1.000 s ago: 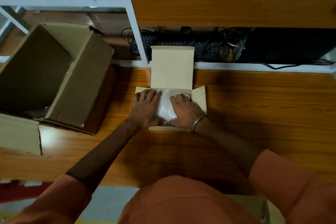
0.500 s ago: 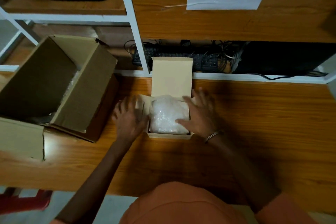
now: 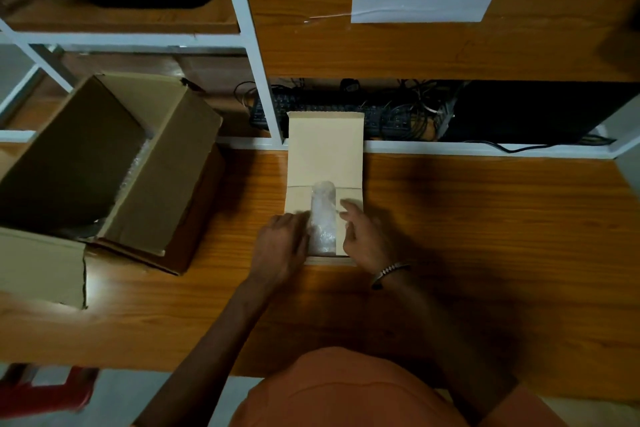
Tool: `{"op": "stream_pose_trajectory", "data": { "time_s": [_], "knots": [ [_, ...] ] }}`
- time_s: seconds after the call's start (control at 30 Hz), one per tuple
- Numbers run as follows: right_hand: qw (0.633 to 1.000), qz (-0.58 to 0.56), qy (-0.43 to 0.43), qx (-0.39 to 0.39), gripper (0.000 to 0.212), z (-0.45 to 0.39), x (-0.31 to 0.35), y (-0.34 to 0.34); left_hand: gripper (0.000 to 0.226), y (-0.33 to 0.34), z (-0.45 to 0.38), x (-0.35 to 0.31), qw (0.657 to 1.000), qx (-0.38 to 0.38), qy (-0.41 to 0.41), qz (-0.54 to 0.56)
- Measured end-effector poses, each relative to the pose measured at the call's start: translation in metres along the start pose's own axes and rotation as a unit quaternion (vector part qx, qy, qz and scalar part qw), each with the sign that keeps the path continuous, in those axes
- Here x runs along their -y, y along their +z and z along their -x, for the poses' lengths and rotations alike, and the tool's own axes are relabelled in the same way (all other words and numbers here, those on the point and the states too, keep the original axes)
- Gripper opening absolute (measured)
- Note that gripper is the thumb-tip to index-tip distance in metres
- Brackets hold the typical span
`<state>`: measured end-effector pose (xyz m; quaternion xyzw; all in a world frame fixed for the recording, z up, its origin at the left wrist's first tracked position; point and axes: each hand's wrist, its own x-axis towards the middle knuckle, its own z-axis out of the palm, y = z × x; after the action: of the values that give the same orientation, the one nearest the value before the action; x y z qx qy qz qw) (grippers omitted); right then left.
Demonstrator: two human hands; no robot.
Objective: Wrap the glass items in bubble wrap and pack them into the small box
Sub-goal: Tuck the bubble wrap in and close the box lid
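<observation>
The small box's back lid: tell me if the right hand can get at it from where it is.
Probably yes. The right hand rests on the small box's right side flap, and the lid stands open just beyond it with nothing between. The bubble-wrapped bundle sits lower, between the flaps.

Wore an orange garment [image 3: 346,388], short in the sleeves, with the cloth ending well above the elbows and both forearms left bare. Carried a metal bracelet [image 3: 389,270] of small silver-toned links around the right wrist, just behind the right hand [image 3: 367,236]. Kept the left hand [image 3: 280,246] and its wrist unadorned.
</observation>
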<state>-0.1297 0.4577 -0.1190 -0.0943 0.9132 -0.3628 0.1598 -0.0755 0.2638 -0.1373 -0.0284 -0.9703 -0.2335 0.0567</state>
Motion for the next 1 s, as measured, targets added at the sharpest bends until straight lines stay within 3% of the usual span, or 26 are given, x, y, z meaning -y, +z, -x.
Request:
{"op": "stream_pose_trajectory", "data": {
  "time_s": [0.07, 0.2, 0.37, 0.47, 0.57, 0.67, 0.83, 1.0],
  "knots": [
    [1.000, 0.024, -0.014, -0.013, 0.053, -0.008, -0.006, -0.003, 0.043, 0.004, -0.001, 0.006, 0.998, 0.008, 0.007, -0.055],
    [0.998, -0.017, 0.014, -0.051, 0.037, -0.034, -0.006, -0.017, 0.042, -0.001, -0.005, 0.012, 0.999, 0.013, 0.017, -0.035],
    [0.991, -0.021, 0.081, -0.105, 0.080, -0.081, -0.007, -0.037, 0.047, -0.004, -0.003, 0.021, 0.999, 0.029, 0.017, 0.027],
    [0.989, -0.083, 0.095, -0.071, 0.101, -0.096, 0.006, -0.053, 0.050, -0.003, 0.002, 0.031, 0.996, 0.032, 0.011, 0.081],
    [0.968, -0.234, 0.066, -0.068, 0.100, -0.098, 0.016, -0.063, 0.044, 0.001, 0.010, 0.042, 0.991, 0.017, -0.003, 0.132],
    [0.953, -0.286, 0.024, -0.093, 0.088, -0.092, 0.015, -0.071, 0.029, 0.003, 0.023, 0.043, 0.984, -0.030, -0.047, 0.168],
    [0.971, -0.221, -0.082, 0.034, 0.061, -0.052, 0.004, -0.083, 0.039, 0.004, 0.030, 0.031, 0.932, -0.062, -0.233, 0.272],
    [0.983, -0.104, -0.090, 0.125, 0.080, -0.006, -0.011, -0.079, 0.049, -0.002, 0.038, 0.044, 0.934, -0.040, -0.204, 0.290]
  ]
}}
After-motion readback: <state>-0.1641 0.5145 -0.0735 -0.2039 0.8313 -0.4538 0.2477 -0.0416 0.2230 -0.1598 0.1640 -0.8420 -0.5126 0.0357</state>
